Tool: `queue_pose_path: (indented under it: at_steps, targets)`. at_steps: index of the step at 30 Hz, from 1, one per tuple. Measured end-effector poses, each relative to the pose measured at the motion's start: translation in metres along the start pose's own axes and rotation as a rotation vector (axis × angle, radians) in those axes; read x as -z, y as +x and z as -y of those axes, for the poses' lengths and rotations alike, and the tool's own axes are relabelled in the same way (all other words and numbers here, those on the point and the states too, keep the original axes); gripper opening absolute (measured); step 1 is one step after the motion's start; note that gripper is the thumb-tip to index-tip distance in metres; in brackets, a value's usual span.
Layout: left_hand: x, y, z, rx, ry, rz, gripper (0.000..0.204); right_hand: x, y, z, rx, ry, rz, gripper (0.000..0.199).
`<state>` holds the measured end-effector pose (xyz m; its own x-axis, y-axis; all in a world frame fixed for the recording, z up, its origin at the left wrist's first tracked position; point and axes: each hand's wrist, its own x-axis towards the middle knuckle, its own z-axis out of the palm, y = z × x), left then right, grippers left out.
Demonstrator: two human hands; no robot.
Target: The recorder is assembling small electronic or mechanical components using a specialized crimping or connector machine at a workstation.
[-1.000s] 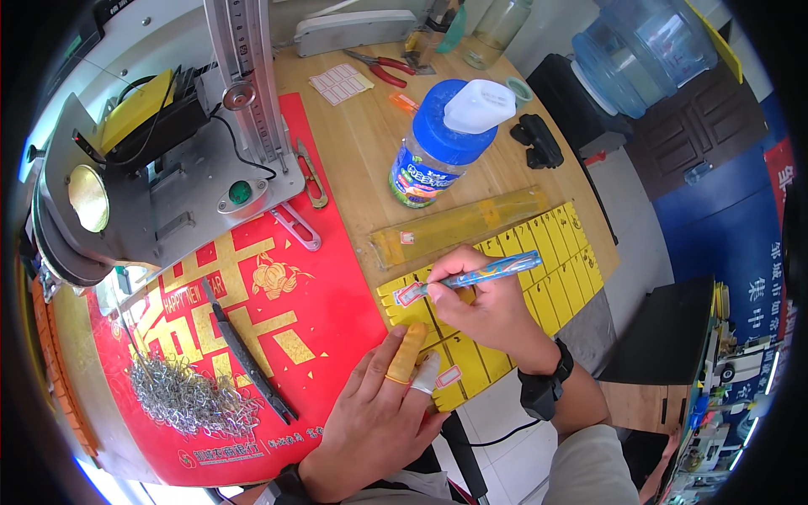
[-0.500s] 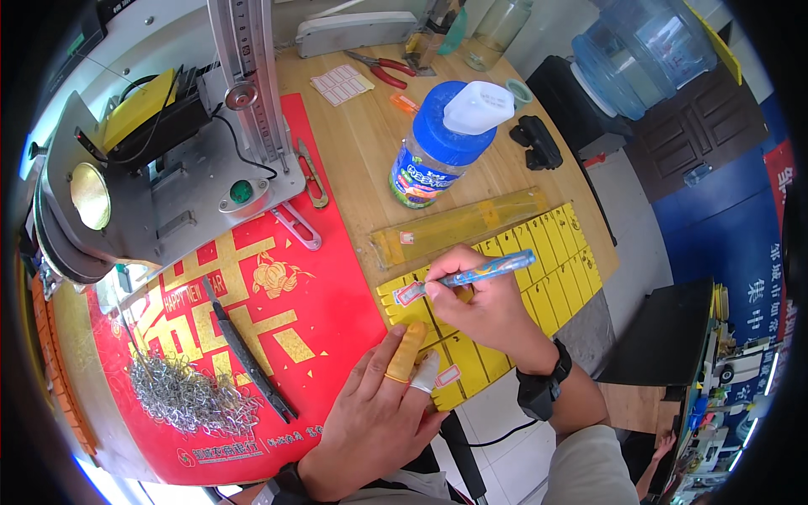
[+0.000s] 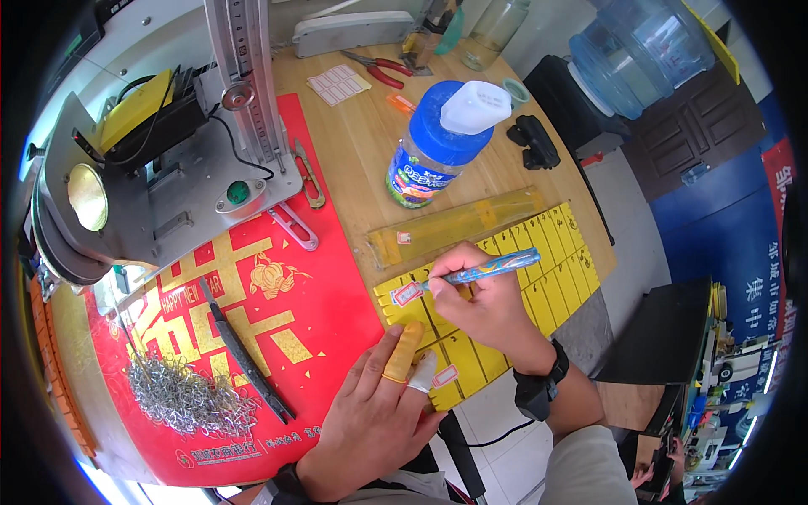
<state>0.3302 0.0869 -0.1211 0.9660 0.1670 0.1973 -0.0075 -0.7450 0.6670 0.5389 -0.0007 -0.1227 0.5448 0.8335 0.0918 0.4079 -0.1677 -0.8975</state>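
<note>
My right hand point(image 3: 486, 310) is closed round a blue patterned pen point(image 3: 498, 266). The pen's tip points at a small red-bordered white label point(image 3: 406, 294) at the left end of a yellow board point(image 3: 473, 364). Black lines divide this board into strips, with handwritten marks along them. My left hand point(image 3: 366, 425) lies with fingers stretched out over the board's near left corner. An orange-yellow finger cot point(image 3: 405, 351) and a white one point(image 3: 422, 372) cover two of its fingers. Close by these fingertips, a second label point(image 3: 445, 375) sits on the board.
Behind the board lie a tape-wrapped strip point(image 3: 459, 227) and a blue-lidded jar point(image 3: 425, 164). At left stand a metal stand with a scale point(image 3: 244, 76), dark tweezers point(image 3: 248, 358) and a heap of metal wire bits point(image 3: 189, 396) on a red sheet point(image 3: 337, 286). Red-handled pliers point(image 3: 383, 71) lie farther back.
The pen has tilted a little and its tip has drawn slightly right, uncovering more of the label. My left hand stays in place. At far lower right, another person's hands have moved.
</note>
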Motion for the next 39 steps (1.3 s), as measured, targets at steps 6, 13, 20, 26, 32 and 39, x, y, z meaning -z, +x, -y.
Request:
queue_pose_path:
  at_steps: [6,13,20,26,32,39]
  targets:
    - [0.000,0.000,-0.001,-0.006,-0.001,-0.002,0.048,0.003,-0.001,0.005,0.092,0.014,0.122,0.014]
    - [0.001,-0.001,0.000,-0.005,0.008,0.015,0.054,0.001,0.000,0.007,0.023,-0.027,0.158,0.015]
    - [0.000,-0.001,0.000,-0.011,0.003,0.002,0.054,0.000,0.000,0.002,0.072,-0.012,0.136,0.013]
    - [0.001,0.000,-0.001,-0.008,-0.005,-0.011,0.050,0.000,-0.002,-0.002,0.063,0.012,0.089,0.012]
    - [-0.002,0.000,0.001,-0.040,0.010,-0.013,0.057,0.004,-0.002,-0.005,0.001,0.103,-0.019,0.010]
    - [-0.003,0.000,0.000,-0.021,0.020,-0.017,0.062,0.003,0.001,-0.003,-0.006,0.051,-0.066,0.009]
